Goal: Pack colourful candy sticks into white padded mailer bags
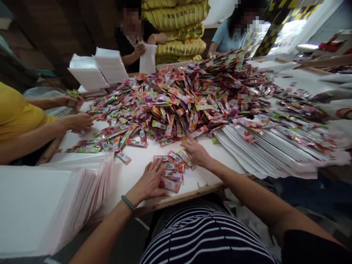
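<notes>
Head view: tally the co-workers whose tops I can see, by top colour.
Yellow top: 1
Black top: 1
Light blue top: 1
Total: 3
At the right edge only arms show, so they are not counted.

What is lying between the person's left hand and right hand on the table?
In the head view, a small row of sachets lies between the left hand and right hand; both hands touch it.
</notes>
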A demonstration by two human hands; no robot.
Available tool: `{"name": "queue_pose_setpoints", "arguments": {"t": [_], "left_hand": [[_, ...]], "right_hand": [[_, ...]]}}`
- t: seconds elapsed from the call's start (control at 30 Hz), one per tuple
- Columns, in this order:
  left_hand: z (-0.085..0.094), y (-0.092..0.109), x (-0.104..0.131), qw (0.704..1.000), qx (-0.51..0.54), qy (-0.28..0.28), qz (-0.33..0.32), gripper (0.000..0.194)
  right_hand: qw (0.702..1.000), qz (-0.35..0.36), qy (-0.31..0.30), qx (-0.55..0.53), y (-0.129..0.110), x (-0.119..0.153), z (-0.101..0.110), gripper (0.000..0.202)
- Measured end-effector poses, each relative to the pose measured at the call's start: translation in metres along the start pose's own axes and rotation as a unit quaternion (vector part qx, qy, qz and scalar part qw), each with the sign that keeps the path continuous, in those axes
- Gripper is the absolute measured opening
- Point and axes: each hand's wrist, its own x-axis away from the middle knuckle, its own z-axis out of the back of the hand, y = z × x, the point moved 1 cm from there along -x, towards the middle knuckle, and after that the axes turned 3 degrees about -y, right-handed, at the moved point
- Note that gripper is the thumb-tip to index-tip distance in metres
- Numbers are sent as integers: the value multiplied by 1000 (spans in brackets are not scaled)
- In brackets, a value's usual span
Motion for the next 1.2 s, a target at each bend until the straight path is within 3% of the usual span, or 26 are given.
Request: {"name": "queue_pose_setpoints", "arguments": {"t": [0.1,0.23,0.43,0.53,0.7,0.8,0.9,0.97,1.07,1.13,1.2], "left_hand": [[10,-8,-18,1000,6,-4,22,122],[11,-12,-34,999,-1,-22,27,110],[-6,-2,-17,999,13,3,-30,87],[-9,5,-10,999,24,15,-41,77],[-13,19,-19,997,34,7,-69,66],[-15,23,-27,997,44,23,-53,76],[-14,21,-21,995,74,62,1,105],[-15,17,-6,992,91,77,51,113],[-22,15,19,984,133,58,107,107],[-30,17,28,977,182,45,105,100],[-36,20,27,968,232,47,84,96]], "right_hand": [[991,53,-20,120,26,-29,9,30],[972,137,-53,183,46,-50,14,23],[979,155,-8,134,19,-36,13,21],[991,86,-24,99,1,-20,8,24],[989,-125,-53,52,-9,2,-14,27],[987,-152,-50,-22,-16,1,-24,30],[989,-87,-76,-90,-29,-2,-27,36],[990,-21,-97,-101,-38,4,-27,42],[982,64,-144,-102,-54,23,-31,68],[973,102,-179,-103,-65,34,-36,90],[968,121,-194,-99,-74,37,-42,98]]}}
